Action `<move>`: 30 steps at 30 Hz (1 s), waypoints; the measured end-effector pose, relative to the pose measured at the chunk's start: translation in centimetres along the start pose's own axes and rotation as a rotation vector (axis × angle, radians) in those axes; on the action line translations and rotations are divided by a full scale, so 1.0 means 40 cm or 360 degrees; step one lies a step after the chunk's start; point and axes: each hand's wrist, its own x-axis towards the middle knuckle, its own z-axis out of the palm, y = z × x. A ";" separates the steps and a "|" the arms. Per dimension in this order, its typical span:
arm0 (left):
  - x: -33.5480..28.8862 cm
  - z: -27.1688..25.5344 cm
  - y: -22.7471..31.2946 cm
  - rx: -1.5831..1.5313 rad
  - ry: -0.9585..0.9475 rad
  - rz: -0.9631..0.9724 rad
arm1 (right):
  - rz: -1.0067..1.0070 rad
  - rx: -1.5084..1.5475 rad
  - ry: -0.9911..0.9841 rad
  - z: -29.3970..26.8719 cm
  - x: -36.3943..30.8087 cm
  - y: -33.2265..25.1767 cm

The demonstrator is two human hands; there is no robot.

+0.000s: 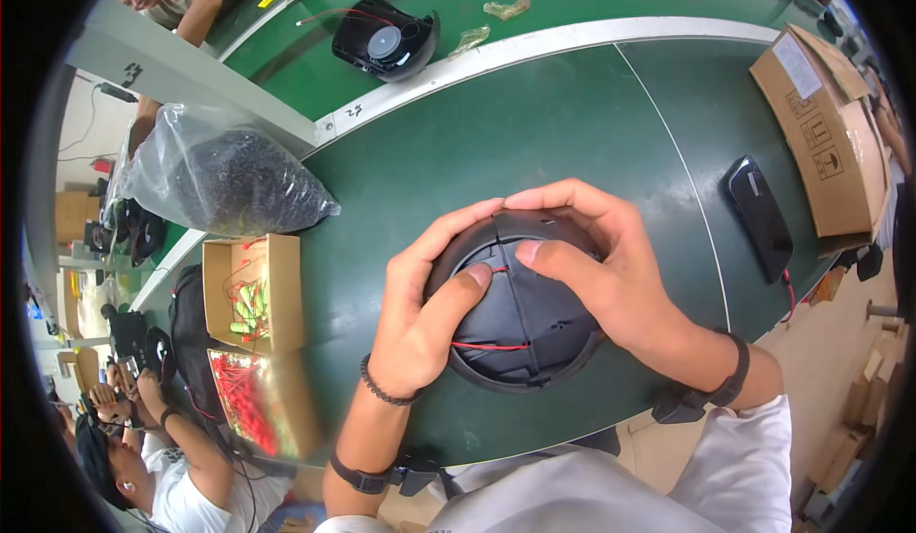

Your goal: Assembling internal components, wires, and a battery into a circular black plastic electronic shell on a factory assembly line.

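Observation:
A round black plastic housing [546, 331] sits over the green table in front of me, gripped from both sides. A seam runs down its middle, and a thin red wire lies across its inside. My left hand [425, 290] wraps its left rim, thumb pressed on the inner surface beside a short bit of red wire. Around the upper right rim my right hand [611, 271] is closed, its thumb also inside near the seam. The fingertips of both hands meet near the far edge. The housing's underside is hidden.
At left are a clear bag of black parts [239, 175], a box of green-sleeved pieces [281, 294] and a box of red wires [246, 404]. A power bank [759, 213] and a carton [821, 142] stand right. Beyond the rail lies a black speaker shell [382, 41]. Other people work at left.

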 end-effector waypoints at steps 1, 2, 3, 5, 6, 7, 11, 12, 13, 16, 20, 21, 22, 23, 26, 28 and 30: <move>0.000 0.000 0.000 -0.0014 0.0005 0.0002 | -0.0010 -0.0012 0.0020 0.002 -0.001 -0.001; 0.001 0.002 -0.002 -0.0017 0.0004 0.0000 | -0.0021 -0.0024 0.0040 0.003 -0.002 -0.002; 0.002 0.003 -0.003 -0.0037 0.0012 -0.0004 | -0.0018 -0.0025 0.0042 0.004 -0.003 -0.005; 0.001 0.004 -0.004 -0.0052 0.0029 -0.0008 | -0.0001 -0.0018 0.0048 0.005 -0.004 -0.009; 0.000 0.005 -0.004 -0.0032 0.0027 0.0000 | 0.0001 -0.0017 0.0044 0.006 -0.006 -0.006; 0.000 0.005 -0.003 -0.0014 0.0022 0.0009 | 0.0000 -0.0016 0.0053 0.006 -0.010 -0.005; 0.002 0.006 -0.008 -0.0099 0.0003 -0.0015 | 0.0017 -0.0060 0.0081 0.004 -0.009 -0.004; 0.002 0.008 -0.006 -0.0078 0.0009 -0.0012 | 0.0018 -0.0060 0.0079 0.004 -0.009 -0.003; 0.001 0.010 -0.004 -0.0058 0.0015 -0.0008 | -0.0006 -0.0068 0.0079 0.003 -0.009 -0.002; 0.002 0.008 -0.003 -0.0060 0.0007 -0.0041 | -0.0071 -0.0072 0.0069 0.002 -0.007 0.007; 0.001 0.009 -0.009 -0.0074 0.0022 -0.0005 | -0.0106 -0.0104 0.0061 0.001 -0.008 0.003; 0.000 0.009 -0.010 -0.0091 0.0027 -0.0002 | -0.0106 -0.0105 0.0064 0.002 -0.008 0.002; -0.002 0.008 -0.011 -0.0105 0.0039 0.0000 | -0.0098 -0.0120 0.0068 0.004 -0.007 0.003; -0.003 0.008 -0.012 -0.0105 0.0043 -0.0004 | -0.0089 -0.0135 0.0071 0.005 -0.006 0.004; -0.004 0.008 -0.012 -0.0068 0.0051 0.0011 | -0.0070 -0.0183 0.0076 0.006 -0.005 0.002; -0.005 0.009 -0.016 -0.0032 0.0051 0.0037 | -0.0070 -0.0188 0.0078 0.007 -0.007 -0.003; -0.005 0.010 -0.015 -0.0022 0.0048 0.0041 | -0.0071 -0.0191 0.0079 0.007 -0.009 -0.003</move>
